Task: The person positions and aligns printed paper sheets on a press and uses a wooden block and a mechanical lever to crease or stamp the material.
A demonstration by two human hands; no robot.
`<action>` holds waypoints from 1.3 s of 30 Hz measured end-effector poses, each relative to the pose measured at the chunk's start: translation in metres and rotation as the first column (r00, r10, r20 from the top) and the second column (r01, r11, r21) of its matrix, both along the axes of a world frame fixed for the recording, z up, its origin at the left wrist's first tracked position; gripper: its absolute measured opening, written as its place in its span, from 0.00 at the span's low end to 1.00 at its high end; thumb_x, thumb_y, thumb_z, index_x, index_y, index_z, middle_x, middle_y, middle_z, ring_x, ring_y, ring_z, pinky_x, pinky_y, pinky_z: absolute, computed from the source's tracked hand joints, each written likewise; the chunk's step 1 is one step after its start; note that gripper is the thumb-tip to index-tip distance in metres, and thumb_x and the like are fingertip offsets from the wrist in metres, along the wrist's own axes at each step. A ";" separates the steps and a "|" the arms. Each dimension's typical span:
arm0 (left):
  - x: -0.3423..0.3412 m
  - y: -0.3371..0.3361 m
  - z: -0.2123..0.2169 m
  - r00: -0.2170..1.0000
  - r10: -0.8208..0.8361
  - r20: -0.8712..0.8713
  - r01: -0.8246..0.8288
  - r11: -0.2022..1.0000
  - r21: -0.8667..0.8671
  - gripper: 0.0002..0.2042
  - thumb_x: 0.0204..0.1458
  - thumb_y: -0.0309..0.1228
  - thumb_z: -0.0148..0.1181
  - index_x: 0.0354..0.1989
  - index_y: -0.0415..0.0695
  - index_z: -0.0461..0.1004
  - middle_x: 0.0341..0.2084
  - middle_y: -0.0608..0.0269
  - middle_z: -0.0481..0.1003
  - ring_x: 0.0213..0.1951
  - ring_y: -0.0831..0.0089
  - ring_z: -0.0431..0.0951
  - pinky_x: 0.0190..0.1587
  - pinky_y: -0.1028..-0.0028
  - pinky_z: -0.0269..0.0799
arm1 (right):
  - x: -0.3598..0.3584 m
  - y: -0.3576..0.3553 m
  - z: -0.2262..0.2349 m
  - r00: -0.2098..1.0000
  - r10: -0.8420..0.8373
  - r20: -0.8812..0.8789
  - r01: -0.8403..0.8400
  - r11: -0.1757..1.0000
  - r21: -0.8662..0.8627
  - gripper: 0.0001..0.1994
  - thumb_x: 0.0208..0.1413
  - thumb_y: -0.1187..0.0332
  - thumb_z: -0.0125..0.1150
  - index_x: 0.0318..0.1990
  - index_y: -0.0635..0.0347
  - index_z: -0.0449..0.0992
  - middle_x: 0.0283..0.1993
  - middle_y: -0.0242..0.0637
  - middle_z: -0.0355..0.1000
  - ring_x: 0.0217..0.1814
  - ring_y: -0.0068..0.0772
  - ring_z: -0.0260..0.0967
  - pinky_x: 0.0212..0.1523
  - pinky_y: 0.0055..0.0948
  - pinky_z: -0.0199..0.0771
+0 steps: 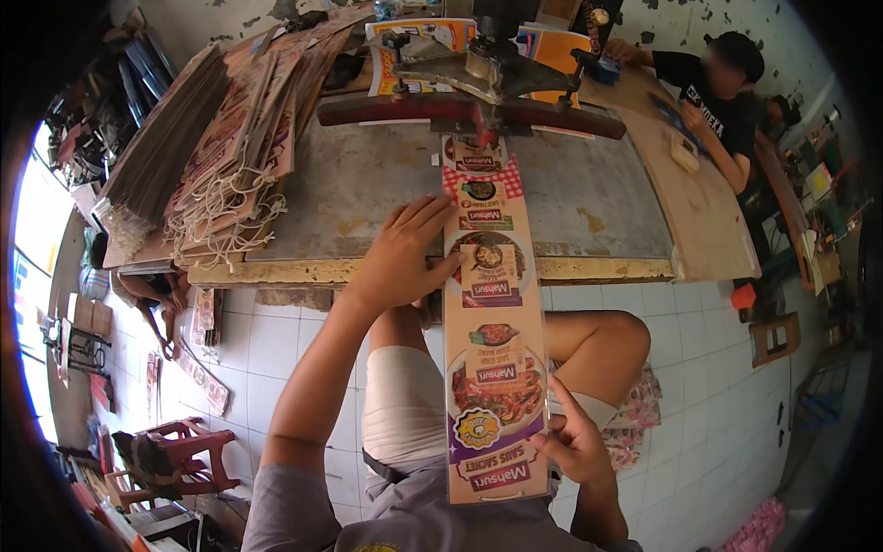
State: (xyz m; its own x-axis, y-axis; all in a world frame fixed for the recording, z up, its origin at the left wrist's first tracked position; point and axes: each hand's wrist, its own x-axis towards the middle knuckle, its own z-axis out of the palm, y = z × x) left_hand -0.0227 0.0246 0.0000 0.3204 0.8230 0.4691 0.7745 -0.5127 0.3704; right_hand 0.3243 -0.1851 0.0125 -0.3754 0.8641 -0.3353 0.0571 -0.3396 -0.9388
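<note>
Worktable (pixel 340 202), strip (pixel 492 315) against left hand (pixel 400 255)

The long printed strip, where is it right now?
In the head view, the long printed strip runs down the centre from the grey worktop past its front edge, between the left hand and right hand, its far end by the dark red bar.

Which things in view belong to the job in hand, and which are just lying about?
Likely in the job:
- strip, under left hand and right hand
- table
- red bar, by the strip's far end
- corded stack, perhaps

Apparently lying about:
- stool
- pink bundle
</note>
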 end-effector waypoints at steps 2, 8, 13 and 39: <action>-0.003 0.000 0.003 0.999 0.012 -0.053 -0.012 1.000 -0.002 0.34 0.61 0.43 0.69 0.74 0.39 0.71 0.74 0.48 0.71 0.77 0.48 0.66 0.79 0.48 0.58 | 0.000 0.002 -0.003 1.000 0.016 -0.005 -0.016 1.000 0.002 0.43 0.71 0.75 0.65 0.87 0.62 0.47 0.44 0.34 0.84 0.39 0.12 0.75 0.37 0.17 0.72; 0.001 -0.007 0.006 0.998 0.034 -0.044 -0.034 0.999 0.000 0.35 0.60 0.44 0.68 0.73 0.39 0.71 0.72 0.47 0.72 0.77 0.48 0.66 0.79 0.46 0.58 | 0.009 0.051 0.014 0.905 -0.189 0.381 0.049 0.936 0.348 0.22 0.70 0.72 0.66 0.69 0.68 0.77 0.46 0.43 0.85 0.47 0.31 0.85 0.54 0.33 0.82; -0.001 -0.008 0.001 0.997 0.064 -0.031 -0.064 0.998 0.005 0.35 0.59 0.44 0.70 0.73 0.40 0.72 0.72 0.49 0.72 0.76 0.49 0.67 0.79 0.45 0.58 | -0.020 0.156 0.012 0.811 -0.382 0.443 -0.179 0.560 0.809 0.22 0.68 0.69 0.70 0.68 0.61 0.78 0.69 0.44 0.77 0.74 0.49 0.72 0.72 0.46 0.70; 0.000 -0.004 0.006 0.999 0.045 0.016 -0.045 0.999 -0.005 0.35 0.52 0.44 0.76 0.68 0.39 0.77 0.69 0.50 0.76 0.74 0.50 0.71 0.79 0.45 0.60 | -0.051 0.262 -0.018 0.737 -0.379 0.559 -0.422 0.388 0.819 0.27 0.69 0.55 0.69 0.70 0.57 0.77 0.78 0.41 0.71 0.84 0.46 0.62 0.82 0.55 0.58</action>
